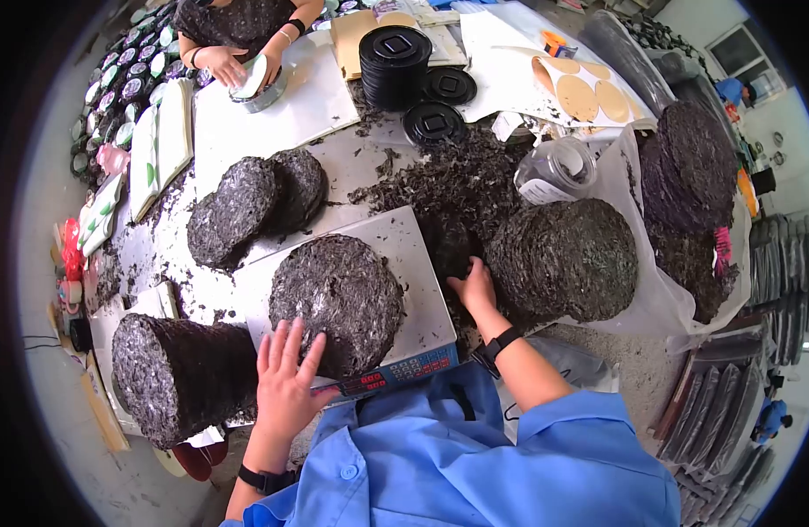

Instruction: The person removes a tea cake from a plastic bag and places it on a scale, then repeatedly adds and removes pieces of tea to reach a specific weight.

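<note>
A round dark cake of dried seaweed (338,294) lies flat on the steel pan of a digital scale (422,303). My left hand (286,373) is open, its spread fingertips at the cake's near left edge. To the right of the scale, my right hand (477,288) reaches down with bent fingers into loose dried seaweed (453,189); the fingertips are partly hidden among the dark flakes. Close by that hand, a thick stack of seaweed cakes (567,259) leans on its side. Another long stack (180,378) lies left of my left hand.
Two more cakes (246,206) overlap behind the scale. Black lids (394,66) are stacked at the back, near a clear plastic jar (558,171). A bag of cakes (690,167) stands at right. Across the table, a co-worker's hands (246,70) hold a round container.
</note>
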Demonstrator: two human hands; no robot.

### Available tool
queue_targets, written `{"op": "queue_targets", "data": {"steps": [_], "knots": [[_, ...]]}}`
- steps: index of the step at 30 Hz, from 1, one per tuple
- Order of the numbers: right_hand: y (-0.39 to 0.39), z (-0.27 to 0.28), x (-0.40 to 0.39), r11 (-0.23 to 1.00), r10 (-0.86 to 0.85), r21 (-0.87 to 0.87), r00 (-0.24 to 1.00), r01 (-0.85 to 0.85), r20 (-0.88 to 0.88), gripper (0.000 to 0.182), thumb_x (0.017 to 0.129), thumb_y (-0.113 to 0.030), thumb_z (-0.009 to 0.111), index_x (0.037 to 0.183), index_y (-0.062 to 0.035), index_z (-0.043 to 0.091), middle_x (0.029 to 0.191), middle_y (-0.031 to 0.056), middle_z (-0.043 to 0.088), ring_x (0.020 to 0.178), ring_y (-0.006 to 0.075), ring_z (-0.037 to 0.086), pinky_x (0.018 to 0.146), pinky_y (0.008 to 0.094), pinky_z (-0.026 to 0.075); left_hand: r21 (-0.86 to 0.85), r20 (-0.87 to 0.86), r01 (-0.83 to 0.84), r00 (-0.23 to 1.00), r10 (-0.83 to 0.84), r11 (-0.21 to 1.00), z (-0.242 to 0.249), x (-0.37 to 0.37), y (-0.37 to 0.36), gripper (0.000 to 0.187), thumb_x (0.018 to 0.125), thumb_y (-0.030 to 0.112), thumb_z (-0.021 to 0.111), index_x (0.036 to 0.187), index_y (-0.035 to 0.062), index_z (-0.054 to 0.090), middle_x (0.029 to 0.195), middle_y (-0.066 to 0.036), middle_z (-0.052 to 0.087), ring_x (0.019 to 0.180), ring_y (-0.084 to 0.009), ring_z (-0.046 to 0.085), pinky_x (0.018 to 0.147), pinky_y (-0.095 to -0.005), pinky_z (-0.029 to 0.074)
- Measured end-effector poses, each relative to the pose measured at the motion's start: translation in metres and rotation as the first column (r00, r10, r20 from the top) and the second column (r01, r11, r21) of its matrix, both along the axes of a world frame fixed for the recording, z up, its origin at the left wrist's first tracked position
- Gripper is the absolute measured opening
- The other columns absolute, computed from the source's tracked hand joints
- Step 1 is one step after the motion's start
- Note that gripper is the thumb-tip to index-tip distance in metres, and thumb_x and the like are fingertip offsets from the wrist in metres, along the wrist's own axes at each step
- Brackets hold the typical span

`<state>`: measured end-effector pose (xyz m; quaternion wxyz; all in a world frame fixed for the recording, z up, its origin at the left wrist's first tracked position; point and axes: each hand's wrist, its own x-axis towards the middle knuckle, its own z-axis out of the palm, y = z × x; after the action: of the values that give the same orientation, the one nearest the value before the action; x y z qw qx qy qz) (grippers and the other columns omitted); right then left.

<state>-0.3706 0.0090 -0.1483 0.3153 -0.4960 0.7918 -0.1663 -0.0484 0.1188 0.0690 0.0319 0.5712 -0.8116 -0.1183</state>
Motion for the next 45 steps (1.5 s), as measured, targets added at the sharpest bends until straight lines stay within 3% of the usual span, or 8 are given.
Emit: {"op": "queue_targets", "data": {"steps": [5,12,16,20,25,31,36,45], "knots": [[-0.035,-0.014,0.001,0.976,-0.157,-0.120,0.971,0.180,0.181,0.062,0.077,-0.018,0.075,0.129,-0.0023,0.045,0.117,0.0215,0.059,0.111,0.0403,0.057,0.093,0.0446,0.047,0.062,0.028,0.022,0.999,-0.023,0.998,-0.029,-0.003,-0.009,0.089,0.053,0.022,0.085,0.136,0.0215,0.052,0.147,-0.014,0.042,0.135,-0.0340,0.039,0.110,-0.0505,0.030],[-0.023,0.062,0.000,0.915,0.349,0.308,0.893,-0.260,-0.283,0.067,0.084,-0.012,0.065,0.143,-0.0026,0.032,0.109,0.0217,0.065,0.098,0.0403,0.064,0.086,0.0472,0.052,0.053,-0.022,0.041,0.999,-0.040,0.998,-0.026,0.000,-0.009,0.089,0.051,0.019,0.085,0.134,0.0159,0.054,0.146,-0.015,0.043,0.135,-0.0344,0.039,0.111,-0.0495,0.030],[-0.058,0.090,0.006,0.834,0.432,-0.165,0.809,-0.526,-0.398,0.086,0.078,-0.013,0.074,0.148,-0.0071,0.025,0.146,0.0240,0.035,0.126,0.0403,0.046,0.098,0.0452,0.048,0.050,-0.009,0.060,0.998,-0.059,0.997,-0.029,0.003,-0.007,0.089,0.053,0.021,0.085,0.135,0.0160,0.053,0.146,-0.016,0.042,0.136,-0.0349,0.037,0.112,-0.0508,0.029],[-0.158,0.065,0.032,0.890,0.426,0.021,0.815,-0.455,-0.393,0.099,0.071,-0.024,0.084,0.150,-0.0258,0.024,0.158,0.0165,0.013,0.140,0.0425,0.027,0.102,0.0530,0.044,0.076,0.013,0.073,0.997,-0.074,0.994,-0.027,0.004,-0.009,0.087,0.054,0.023,0.084,0.135,0.0161,0.053,0.146,-0.016,0.043,0.136,-0.0355,0.037,0.111,-0.0525,0.029],[-0.167,-0.003,0.019,0.860,0.473,0.083,0.724,-0.504,-0.502,0.040,0.079,-0.012,0.070,0.116,-0.0158,0.058,0.131,0.0114,0.048,0.115,0.0346,0.053,0.088,0.0467,0.053,0.067,0.018,0.010,1.000,-0.011,0.998,-0.035,-0.003,-0.007,0.077,0.062,0.017,0.075,0.136,0.0178,0.052,0.144,-0.016,0.044,0.135,-0.0372,0.038,0.111,-0.0573,0.028],[-0.135,0.026,-0.004,0.964,0.138,-0.202,0.972,-0.176,-0.189,0.050,0.078,-0.016,0.072,0.125,-0.0074,0.056,0.132,0.0147,0.052,0.118,0.0340,0.054,0.092,0.0418,0.050,-0.041,-0.246,-0.097,0.966,0.084,0.994,-0.041,0.004,0.001,0.075,0.062,-0.005,0.063,0.135,0.0122,0.053,0.146,-0.018,0.042,0.137,-0.0379,0.036,0.113,-0.0529,0.028],[-0.106,0.062,-0.012,0.922,0.105,-0.375,0.865,0.100,0.490,0.065,0.075,-0.017,0.074,0.130,0.0071,0.050,0.115,0.0226,0.065,0.105,0.0283,0.064,0.093,0.0363,0.048,-0.045,-0.787,-0.394,0.580,0.210,0.918,-0.057,0.027,0.003,0.070,0.070,-0.019,0.044,0.138,-0.0004,0.046,0.145,-0.020,0.044,0.138,-0.0348,0.038,0.115,-0.0413,0.026],[0.024,0.200,0.139,0.554,0.749,-0.328,0.630,-0.765,-0.204,0.071,0.071,-0.018,0.079,0.134,-0.0044,0.048,0.139,0.0201,0.044,0.127,0.0355,0.046,0.106,0.0407,0.039,-0.262,-0.775,-0.352,0.632,0.021,0.899,-0.037,0.033,0.011,0.072,0.067,-0.018,0.046,0.137,0.0017,0.047,0.145,-0.021,0.043,0.138,-0.0375,0.037,0.115,-0.0453,0.027]]}}
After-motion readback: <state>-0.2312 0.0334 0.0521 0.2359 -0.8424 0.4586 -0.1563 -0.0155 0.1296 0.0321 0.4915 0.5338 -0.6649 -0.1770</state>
